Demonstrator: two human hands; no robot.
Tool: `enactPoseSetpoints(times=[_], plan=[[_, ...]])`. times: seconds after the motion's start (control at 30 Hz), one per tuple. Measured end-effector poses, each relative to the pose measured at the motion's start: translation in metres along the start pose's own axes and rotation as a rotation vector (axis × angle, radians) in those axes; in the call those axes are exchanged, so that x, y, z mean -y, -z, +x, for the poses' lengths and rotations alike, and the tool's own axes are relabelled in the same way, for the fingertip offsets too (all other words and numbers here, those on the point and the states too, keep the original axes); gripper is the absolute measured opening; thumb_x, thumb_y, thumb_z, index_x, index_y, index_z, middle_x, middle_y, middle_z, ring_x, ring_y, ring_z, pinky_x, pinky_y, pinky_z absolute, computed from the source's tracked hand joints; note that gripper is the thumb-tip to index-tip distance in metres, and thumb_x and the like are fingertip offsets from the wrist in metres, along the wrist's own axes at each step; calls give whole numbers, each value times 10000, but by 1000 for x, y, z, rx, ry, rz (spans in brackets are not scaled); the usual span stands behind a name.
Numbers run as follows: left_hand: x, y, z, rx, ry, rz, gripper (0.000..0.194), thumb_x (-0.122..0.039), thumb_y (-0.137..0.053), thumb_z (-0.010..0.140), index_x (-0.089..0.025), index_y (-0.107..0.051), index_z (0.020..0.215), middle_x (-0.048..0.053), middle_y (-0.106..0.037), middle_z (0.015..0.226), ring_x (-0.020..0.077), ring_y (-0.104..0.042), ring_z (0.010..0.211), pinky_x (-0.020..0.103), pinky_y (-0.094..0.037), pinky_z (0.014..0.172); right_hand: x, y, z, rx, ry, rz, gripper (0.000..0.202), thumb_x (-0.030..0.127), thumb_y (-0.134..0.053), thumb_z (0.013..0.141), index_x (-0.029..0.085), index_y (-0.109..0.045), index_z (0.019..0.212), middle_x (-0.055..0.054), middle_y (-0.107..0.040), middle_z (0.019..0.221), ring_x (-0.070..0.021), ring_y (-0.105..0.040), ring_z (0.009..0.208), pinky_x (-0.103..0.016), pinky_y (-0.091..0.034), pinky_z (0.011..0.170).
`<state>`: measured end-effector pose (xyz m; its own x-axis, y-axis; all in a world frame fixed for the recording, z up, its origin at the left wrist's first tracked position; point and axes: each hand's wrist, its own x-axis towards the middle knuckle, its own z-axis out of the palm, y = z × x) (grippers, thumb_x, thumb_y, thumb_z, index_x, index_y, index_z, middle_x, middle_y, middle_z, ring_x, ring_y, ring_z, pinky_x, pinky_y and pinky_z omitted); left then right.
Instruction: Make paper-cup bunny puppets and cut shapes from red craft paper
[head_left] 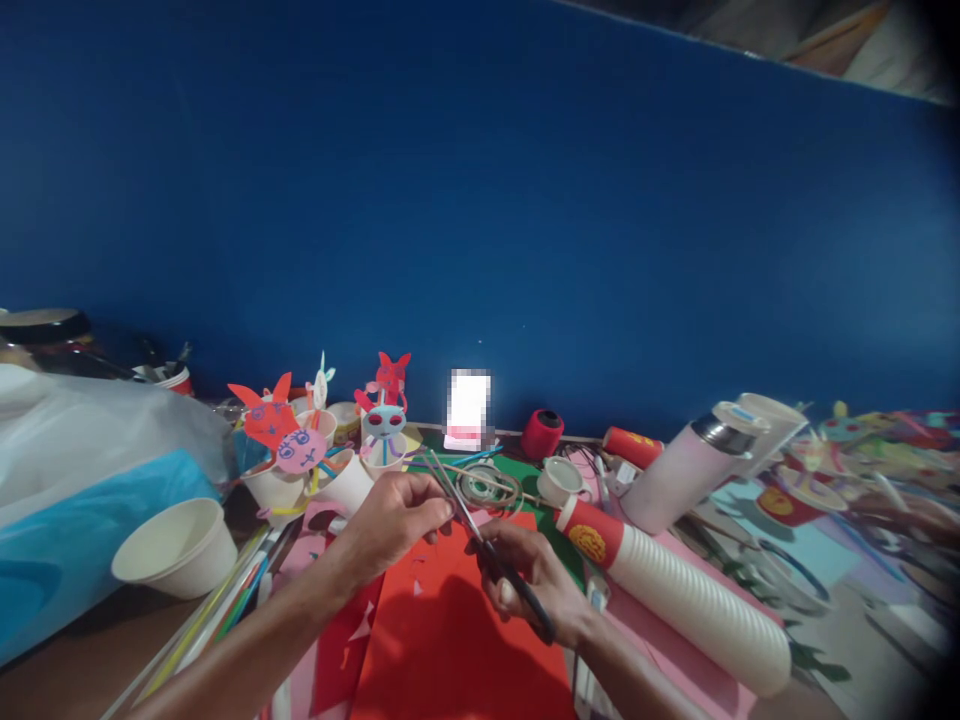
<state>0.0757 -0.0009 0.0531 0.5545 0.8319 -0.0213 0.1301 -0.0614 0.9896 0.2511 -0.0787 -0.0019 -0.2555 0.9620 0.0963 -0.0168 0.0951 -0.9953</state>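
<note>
My right hand is wrapped round the dark handles of a pair of scissors, whose blades point up and away from me. Close to the blades, my left hand is closed in a pinch. Whatever lies between its thumb and finger is too small or hidden to make out. Both hands are above a sheet of red paper, on which a few small paper scraps lie.
Left are paper-cup figures with a red paper head, an empty bowl and coloured sticks. A stack of paper cups, a flask and a roll of tape lie right and beyond. A lit screen stands against the blue partition.
</note>
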Motion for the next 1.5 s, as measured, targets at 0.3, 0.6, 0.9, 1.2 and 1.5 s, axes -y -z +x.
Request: enactPoseSetpoints(times=[0.3,0.6,0.9,1.2,1.5], plan=[[-7,6,-4,-7,-18,19,167,-219,-525,704,-146,-579,564,9,-580,548,105,-493,512,228,-375,523,9,3,3,-37,-97,72,460,449,-672,608,135,-536,915,41,-467,552,-60,-411,394,-179,-358,355],[-5,28,5,-186,-56,-75,211,-297,-515,746,-131,-624,676,28,-616,640,100,-496,519,237,-400,556,25,17,3,71,-196,-388,345,180,-605,644,190,-527,980,68,-471,566,-78,-422,512,-175,-332,474],[4,34,12,-195,-31,-223,192,-271,-505,743,-136,-638,717,20,-614,666,80,-493,490,228,-414,539,34,23,-16,371,-194,-1164,243,266,-568,635,264,-631,869,8,-646,766,-181,-562,695,-239,-313,562],[11,26,14,-168,30,-166,211,-342,-577,716,-146,-616,647,-8,-573,577,65,-475,459,198,-375,504,12,-8,-19,313,-200,-1375,261,181,-485,684,261,-637,881,-32,-673,753,-216,-609,712,-266,-320,565],[16,5,-4,-52,100,-233,221,-312,-535,755,-139,-572,624,-10,-571,606,61,-484,465,180,-370,482,7,-5,-18,336,-134,-1396,150,274,-543,742,239,-662,827,-27,-691,702,-206,-625,650,-254,-316,528]])
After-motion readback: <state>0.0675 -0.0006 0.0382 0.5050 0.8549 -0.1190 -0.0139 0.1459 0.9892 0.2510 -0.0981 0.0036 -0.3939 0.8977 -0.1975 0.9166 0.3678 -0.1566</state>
